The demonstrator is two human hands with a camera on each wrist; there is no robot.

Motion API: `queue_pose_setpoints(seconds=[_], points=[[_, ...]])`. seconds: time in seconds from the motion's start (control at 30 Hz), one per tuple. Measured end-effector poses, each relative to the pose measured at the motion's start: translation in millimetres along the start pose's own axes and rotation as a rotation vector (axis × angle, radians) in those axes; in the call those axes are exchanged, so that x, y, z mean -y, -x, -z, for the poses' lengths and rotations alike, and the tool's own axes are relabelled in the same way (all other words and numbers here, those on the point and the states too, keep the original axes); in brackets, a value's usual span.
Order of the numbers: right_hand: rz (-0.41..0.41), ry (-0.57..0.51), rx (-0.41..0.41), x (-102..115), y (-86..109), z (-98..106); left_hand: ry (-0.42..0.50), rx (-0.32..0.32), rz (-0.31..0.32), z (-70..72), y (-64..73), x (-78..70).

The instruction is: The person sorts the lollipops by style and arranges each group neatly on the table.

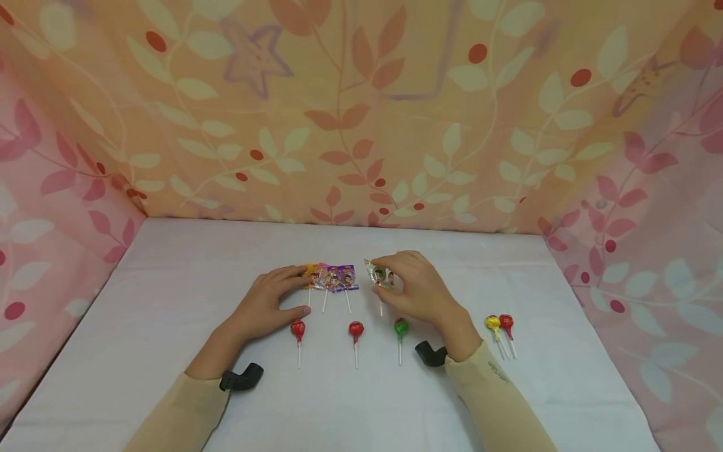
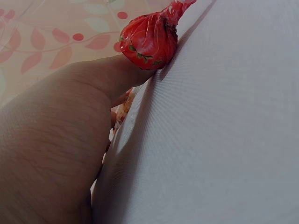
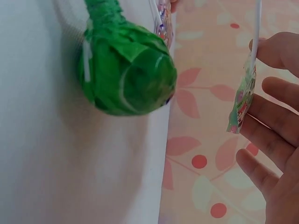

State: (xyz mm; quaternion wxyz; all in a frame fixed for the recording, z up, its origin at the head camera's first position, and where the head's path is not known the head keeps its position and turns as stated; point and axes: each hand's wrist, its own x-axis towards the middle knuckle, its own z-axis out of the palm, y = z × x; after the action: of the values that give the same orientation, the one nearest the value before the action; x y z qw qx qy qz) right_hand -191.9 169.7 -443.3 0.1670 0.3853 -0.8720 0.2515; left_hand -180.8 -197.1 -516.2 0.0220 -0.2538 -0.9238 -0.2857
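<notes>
above a white cloth (image 1: 169,270), one green-trimmed lollipop (image 3: 241,105) between thumb and fingers

we pinch the green-trimmed lollipop in our right hand (image 1: 415,285) by its flat printed wrapper, off the cloth, its stick toward us; our left hand (image 1: 268,300) reaches forward with fingers relaxed, fingertips at a yellow-wrapped lollipop (image 1: 312,270), thumb tip just beyond a round red lollipop (image 1: 297,329), though we cannot tell if they touch; beside the yellow wrapper we see a pink-wrapped lollipop (image 1: 322,274) and a purple-wrapped lollipop (image 1: 346,274), overlapping in a row, sticks toward us; nearer us, spaced apart, lie the round red lollipop, a second red lollipop (image 1: 356,329) and a green lollipop (image 1: 401,326); past our right forearm, a yellow ball lollipop (image 1: 493,322) and a third red lollipop (image 1: 506,322) lie side by side; behind the cloth hangs a leaf-printed curtain (image 1: 423,63)
</notes>
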Motion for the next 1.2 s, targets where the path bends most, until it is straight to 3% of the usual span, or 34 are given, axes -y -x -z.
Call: queue_pose_setpoints(seconds=[0.43,1.2], points=[[-0.002,0.019,0.0,0,-9.7,-10,-0.003,0.006,0.003,-1.2,0.0,2.1],[-0.086,0.008,0.031,8,-22.9,-23,0.004,0.003,0.004,0.2,-0.6,-0.8]])
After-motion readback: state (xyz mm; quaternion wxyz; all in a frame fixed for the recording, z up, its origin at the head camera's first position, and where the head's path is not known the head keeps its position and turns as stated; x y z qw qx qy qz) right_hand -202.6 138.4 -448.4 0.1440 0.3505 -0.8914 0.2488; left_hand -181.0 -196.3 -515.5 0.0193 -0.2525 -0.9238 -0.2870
